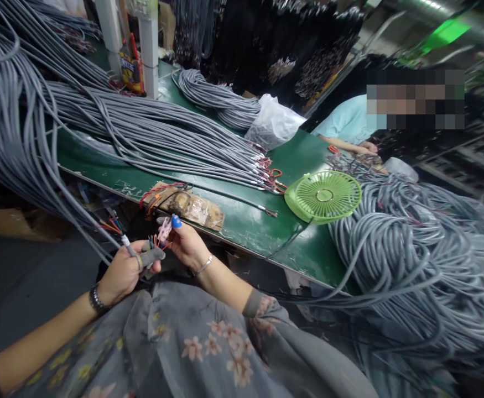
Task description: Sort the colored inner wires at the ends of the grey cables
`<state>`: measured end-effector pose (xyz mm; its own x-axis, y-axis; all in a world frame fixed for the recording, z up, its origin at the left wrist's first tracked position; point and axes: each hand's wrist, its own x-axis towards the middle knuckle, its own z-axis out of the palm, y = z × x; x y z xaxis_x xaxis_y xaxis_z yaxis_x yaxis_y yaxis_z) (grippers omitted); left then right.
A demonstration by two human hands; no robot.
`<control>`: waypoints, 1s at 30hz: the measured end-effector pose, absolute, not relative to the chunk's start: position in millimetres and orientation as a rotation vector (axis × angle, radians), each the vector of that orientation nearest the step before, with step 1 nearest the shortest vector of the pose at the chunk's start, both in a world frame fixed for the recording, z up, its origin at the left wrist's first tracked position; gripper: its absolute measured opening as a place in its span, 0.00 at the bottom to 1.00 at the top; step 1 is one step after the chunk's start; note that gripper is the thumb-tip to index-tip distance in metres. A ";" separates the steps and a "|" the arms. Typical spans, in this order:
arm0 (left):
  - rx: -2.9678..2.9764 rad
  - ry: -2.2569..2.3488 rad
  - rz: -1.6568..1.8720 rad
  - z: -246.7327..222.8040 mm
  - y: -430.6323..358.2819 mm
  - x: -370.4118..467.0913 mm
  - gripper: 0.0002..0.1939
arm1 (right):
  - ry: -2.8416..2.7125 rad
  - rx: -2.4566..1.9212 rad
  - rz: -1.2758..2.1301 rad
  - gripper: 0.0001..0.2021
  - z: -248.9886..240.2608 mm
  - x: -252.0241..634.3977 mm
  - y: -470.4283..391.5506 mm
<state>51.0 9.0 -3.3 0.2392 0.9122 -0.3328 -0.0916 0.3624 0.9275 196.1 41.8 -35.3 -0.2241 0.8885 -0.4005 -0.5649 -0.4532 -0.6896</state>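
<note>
My left hand (126, 270), with grey covers on some fingers, is closed round a grey cable (129, 247). Thin coloured wires (154, 241) stick out beside its fingertips. My right hand (187, 243), a blue cover on one fingertip, pinches a small pink tool (165, 229) against those wires. Both hands are close together just off the front edge of the green table (245, 229). Behind them, a worn wooden block (208, 213) wrapped in clear tape lies at the table edge, with red and orange wires at its left end.
Long grey cables (154, 127) cross the table and hang down at the left. A green fan (324, 195) stands right of centre, beside a large cable pile (416, 237). Another person (345, 121) works at the back right. A plastic bag (272, 121) lies farther back.
</note>
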 end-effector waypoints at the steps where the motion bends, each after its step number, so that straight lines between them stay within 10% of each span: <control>1: 0.952 1.104 0.846 -4.2 9.1 51.2 0.15 | -0.488 -0.964 1.837 0.20 -35.4 195.6 41.7; 30: 0.774 1.158 1.002 1.2 4.8 50.1 0.19 | -0.542 -0.920 1.873 0.23 -37.1 199.3 37.4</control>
